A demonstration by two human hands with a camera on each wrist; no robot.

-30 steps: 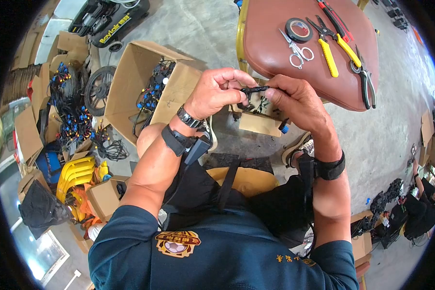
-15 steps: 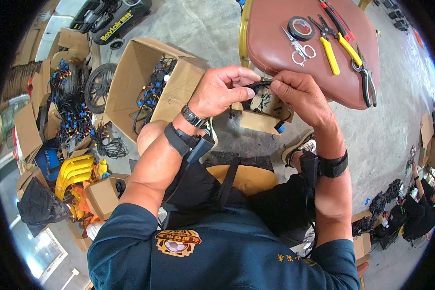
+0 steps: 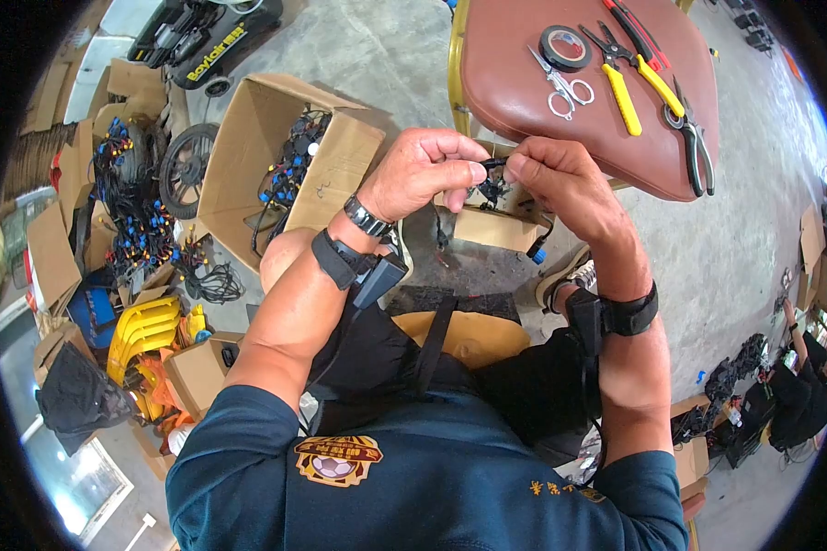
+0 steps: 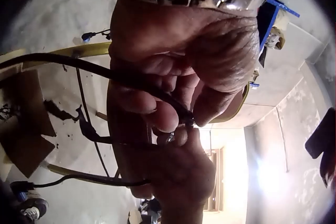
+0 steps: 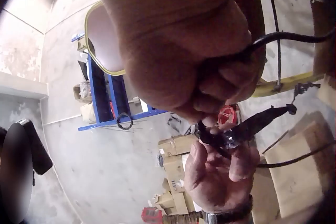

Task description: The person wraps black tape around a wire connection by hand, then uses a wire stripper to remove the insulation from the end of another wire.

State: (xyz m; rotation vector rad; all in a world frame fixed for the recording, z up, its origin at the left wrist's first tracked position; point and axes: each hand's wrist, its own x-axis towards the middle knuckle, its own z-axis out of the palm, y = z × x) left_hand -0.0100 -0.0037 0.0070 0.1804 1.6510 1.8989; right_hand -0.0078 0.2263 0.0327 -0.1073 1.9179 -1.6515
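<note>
In the head view, the left hand point(image 3: 423, 173) and right hand point(image 3: 568, 188) meet at a black cable point(image 3: 494, 163), each pinching it between thumb and fingers. A blue-ended connector point(image 3: 537, 253) hangs below the right hand. Seen from the left wrist, the cable point(image 4: 94, 67) runs into the pinched fingertips, where both hands nearly touch. The right wrist view shows a loose, crumpled strip of black tape point(image 5: 262, 121) trailing from the wrapped section by the left hand point(image 5: 220, 179). Part of that section is hidden by the fingers.
A brown padded seat point(image 3: 524, 83) holds a tape roll point(image 3: 565, 48), scissors point(image 3: 568, 92), yellow-handled pliers point(image 3: 623, 103), black-handled pliers point(image 3: 694, 151) and a red cutter point(image 3: 636, 32). Under the hands stands a small carton point(image 3: 496, 231); a large carton point(image 3: 225, 184) of cables is at the left.
Both hands keep their pinch on the cable while the left fingers have shifted along it. A dark strand now hangs below the left hand, and the head view has moved slightly.
</note>
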